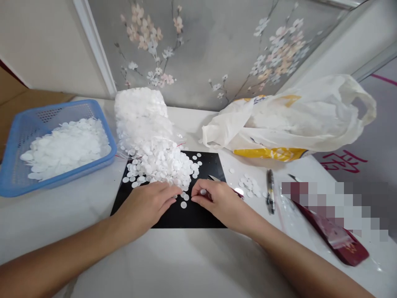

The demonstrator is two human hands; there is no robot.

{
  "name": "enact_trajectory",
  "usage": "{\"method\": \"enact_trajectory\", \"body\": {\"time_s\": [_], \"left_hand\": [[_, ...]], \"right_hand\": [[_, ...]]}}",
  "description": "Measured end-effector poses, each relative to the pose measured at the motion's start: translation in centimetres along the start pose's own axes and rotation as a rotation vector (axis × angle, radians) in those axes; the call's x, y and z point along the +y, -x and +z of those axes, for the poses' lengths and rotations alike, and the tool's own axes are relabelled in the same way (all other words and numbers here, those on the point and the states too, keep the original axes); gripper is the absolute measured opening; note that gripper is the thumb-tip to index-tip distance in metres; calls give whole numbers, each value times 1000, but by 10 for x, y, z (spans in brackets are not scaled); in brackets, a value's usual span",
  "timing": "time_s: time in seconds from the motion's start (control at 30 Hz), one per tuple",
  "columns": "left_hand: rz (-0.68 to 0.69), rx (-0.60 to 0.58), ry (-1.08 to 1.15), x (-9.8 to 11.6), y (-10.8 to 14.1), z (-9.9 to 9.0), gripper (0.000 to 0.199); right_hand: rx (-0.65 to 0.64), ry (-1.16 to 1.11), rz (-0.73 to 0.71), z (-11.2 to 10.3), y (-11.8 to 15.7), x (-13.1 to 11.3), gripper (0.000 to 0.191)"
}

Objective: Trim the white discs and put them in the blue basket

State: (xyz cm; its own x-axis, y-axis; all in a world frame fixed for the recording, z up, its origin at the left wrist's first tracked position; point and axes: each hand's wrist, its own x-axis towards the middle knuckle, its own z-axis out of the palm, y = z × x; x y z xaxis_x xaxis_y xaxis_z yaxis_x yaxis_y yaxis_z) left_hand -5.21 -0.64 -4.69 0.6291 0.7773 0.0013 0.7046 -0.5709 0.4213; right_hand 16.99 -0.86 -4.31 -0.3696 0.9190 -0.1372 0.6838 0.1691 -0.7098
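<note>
Two bare hands work above a black mat (192, 220). The left hand (148, 203) is positioned at the near edge of a pile of white discs (164, 163), palm down, with thumb and forefinger extended and close together; whether a disc is pinched there cannot be determined. The right hand (221, 198) faces it, fingers curled, with a narrow gap between the tips of thumb and forefinger. One disc shows inside this curl; whether it is gripped cannot be determined. A pointed metal blade (214, 178) projects beyond the right hand; its support is hidden.

Between the hands, a loose disc (183, 204) lies flat on the mat. The pile covers the rear left of the mat and extends to a clear bag (141, 109) filled with white material. To the left, a blue basket (9, 184) contains a heap of similar discs.

To the right of the mat, a small group of discs (249, 185) rests on the white table (149, 267), near a marker pen (271, 192). Behind these lies a white carrier bag (310, 120) with yellow print. Farther right is a dark red object (353, 253), partly obscured. A floral panel (198, 54) stands at the rear.
</note>
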Motion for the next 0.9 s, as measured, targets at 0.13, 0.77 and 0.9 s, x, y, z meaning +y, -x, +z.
{"method": "enact_trajectory", "body": {"time_s": [0.13,0.77,0.9], "left_hand": [[124,20,-212,-5,-2,6,27],[-104,85,116,5,1,-2,19],[-319,76,299,-6,0,-19,26]], "right_hand": [[17,-16,-61,4,-1,1,13],[30,-194,-20,-1,-3,1,12],[44,-130,-89,9,-6,0,18]]}}
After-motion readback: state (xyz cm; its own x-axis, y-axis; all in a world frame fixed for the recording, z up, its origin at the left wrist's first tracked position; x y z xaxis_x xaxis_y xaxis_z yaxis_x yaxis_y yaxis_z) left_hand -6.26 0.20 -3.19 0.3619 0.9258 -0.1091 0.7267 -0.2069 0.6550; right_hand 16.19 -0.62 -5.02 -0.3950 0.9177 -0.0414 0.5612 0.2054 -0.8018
